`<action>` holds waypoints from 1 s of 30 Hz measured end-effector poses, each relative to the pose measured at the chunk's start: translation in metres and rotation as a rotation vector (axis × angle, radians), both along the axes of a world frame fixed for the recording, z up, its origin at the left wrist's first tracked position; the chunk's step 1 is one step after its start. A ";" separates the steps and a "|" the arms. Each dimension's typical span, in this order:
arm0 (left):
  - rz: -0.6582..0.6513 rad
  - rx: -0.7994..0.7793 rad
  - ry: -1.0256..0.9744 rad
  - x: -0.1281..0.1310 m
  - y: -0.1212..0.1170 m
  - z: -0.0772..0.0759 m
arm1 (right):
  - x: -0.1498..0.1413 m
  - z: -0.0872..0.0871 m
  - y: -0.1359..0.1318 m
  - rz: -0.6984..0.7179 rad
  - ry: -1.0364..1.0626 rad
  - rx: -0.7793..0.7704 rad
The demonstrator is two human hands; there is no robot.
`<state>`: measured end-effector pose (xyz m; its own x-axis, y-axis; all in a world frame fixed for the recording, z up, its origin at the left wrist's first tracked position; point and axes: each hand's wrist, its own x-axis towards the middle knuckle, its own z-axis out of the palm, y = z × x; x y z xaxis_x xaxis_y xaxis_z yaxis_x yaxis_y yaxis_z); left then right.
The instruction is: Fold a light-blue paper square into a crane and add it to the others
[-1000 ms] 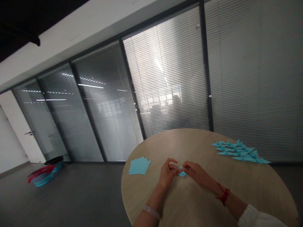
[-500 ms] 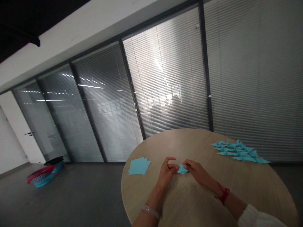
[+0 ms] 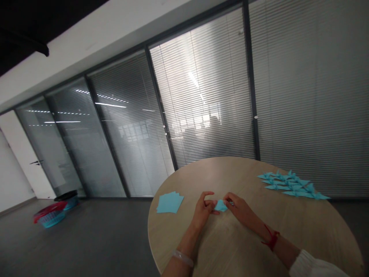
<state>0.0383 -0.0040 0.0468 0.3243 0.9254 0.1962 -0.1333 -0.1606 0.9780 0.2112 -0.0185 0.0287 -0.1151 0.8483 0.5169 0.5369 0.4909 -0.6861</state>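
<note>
Between my two hands lies a small folded piece of blue paper (image 3: 220,206), low over the middle of the table. My left hand (image 3: 204,207) grips its left edge with thumb and lower fingers, while the index finger curves up and away. On its right side my right hand (image 3: 236,204) pinches the paper, the fingertips covering that corner. Fine creases in the paper are too small to make out. To the left of my hands rests a loose stack of blue paper squares (image 3: 170,202). Several folded blue paper cranes (image 3: 291,184) stand grouped at the table's right side.
The round wooden table (image 3: 219,169) has its curved edge on the left and far side. Beyond it runs a glass partition with blinds (image 3: 201,96). On the floor at left are a red-and-blue basket (image 3: 51,215) and a dark-rimmed blue bin (image 3: 69,201).
The folded paper has shifted very slightly left, and my right fingertips have moved a little over it. My left hand stays nearly in place.
</note>
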 end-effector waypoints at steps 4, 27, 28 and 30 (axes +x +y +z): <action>0.012 0.008 -0.004 0.001 0.002 -0.003 | -0.002 0.002 -0.004 0.035 0.027 0.045; 0.087 0.169 0.032 0.002 0.003 -0.006 | 0.001 0.005 -0.008 0.050 -0.052 0.201; 0.090 0.169 0.031 0.002 0.003 -0.006 | 0.001 0.005 -0.008 0.048 -0.049 0.199; 0.089 0.165 0.020 0.002 0.002 -0.005 | 0.001 0.007 -0.009 0.053 -0.046 0.194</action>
<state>0.0403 -0.0016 0.0417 0.2475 0.9066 0.3418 -0.0921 -0.3291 0.9398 0.2123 -0.0274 0.0353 -0.1842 0.7257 0.6629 0.5358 0.6396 -0.5513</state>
